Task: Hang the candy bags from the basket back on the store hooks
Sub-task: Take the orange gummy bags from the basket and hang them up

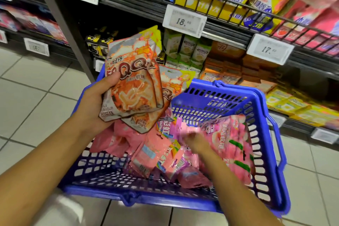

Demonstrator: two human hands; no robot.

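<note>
A blue plastic basket (260, 115) sits on the tiled floor below me, holding several pink candy bags (157, 158). My left hand (95, 102) grips a stack of orange and brown QQ candy bags (134, 86) above the basket's left rim, thumb across the front. My right hand (196, 142) is down inside the basket among the pink bags; it is motion-blurred, so its fingers are unclear. A larger pink bag (236, 145) leans against the basket's right wall.
Store shelves (229, 29) with price tags run across the back, stocked with yellow and pink packets above and small boxes (185, 49) below. A grey shelf upright (62, 24) stands at left. Pale floor tiles (33, 97) surround the basket.
</note>
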